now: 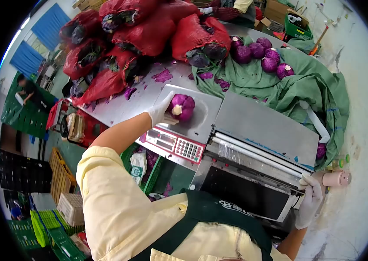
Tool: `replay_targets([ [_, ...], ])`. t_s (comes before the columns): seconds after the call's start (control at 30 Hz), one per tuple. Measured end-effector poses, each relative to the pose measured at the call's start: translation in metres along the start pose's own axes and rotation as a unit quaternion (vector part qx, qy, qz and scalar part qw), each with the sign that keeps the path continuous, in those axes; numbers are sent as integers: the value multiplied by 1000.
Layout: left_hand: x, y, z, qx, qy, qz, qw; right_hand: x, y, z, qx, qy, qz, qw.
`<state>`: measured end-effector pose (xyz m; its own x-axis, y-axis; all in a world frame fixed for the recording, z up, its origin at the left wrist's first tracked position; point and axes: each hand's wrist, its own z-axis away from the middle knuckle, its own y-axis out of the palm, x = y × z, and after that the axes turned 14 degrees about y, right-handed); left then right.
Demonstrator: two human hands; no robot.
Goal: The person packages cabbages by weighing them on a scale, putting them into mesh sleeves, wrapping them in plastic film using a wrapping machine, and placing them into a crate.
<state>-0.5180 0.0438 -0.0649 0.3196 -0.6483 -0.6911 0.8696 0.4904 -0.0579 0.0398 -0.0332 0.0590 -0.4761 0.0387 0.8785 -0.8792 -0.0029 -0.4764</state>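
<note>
My left hand [163, 109], in a white glove, is wrapped round the left side of a purple cabbage [182, 107], its pale stem facing up. The cabbage is on or just over the metal plate of a red and white scale [174, 145]. To the right is a film wrapping machine [258, 152] with a roll of clear film [236, 150]. My right hand [310, 198], also gloved, is at the machine's right front corner, fingers bent around the end of the film bar; exactly what they grip is too small to make out.
Red mesh sacks [144, 30] of cabbages fill the back left. Several loose cabbages [269, 61] lie on green cloth [310, 82] at the back right. A pink bottle [336, 178] stands beyond my right hand. Another person [31, 93] is at the far left.
</note>
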Motion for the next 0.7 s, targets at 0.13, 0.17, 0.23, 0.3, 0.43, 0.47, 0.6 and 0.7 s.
replay_targets([
  [0.13,14,-19,-10,-68,203,-116,970,3,-7,21,-4,-17,3,1000],
  [0.17,8,-16,12,-92,228,-109,963,-1,-11,28,6,-18,7,1000],
  [0.23,5,-25,25,-63,225,-69,970,-17,-21,37,-16,18,0,1000],
  [0.3,4,-29,39,-59,217,-89,970,-25,-26,46,-20,-7,13,1000],
  [0.43,19,-34,46,-32,186,-101,977,-25,-36,61,-33,54,57,996],
  [0.47,20,-34,47,-15,181,-106,978,-26,-37,63,-35,76,33,996],
  [0.6,29,-38,48,-18,183,-77,980,-21,-35,65,-39,69,21,997],
  [0.7,33,-49,42,-41,196,-123,972,-19,-34,65,-29,71,7,997],
])
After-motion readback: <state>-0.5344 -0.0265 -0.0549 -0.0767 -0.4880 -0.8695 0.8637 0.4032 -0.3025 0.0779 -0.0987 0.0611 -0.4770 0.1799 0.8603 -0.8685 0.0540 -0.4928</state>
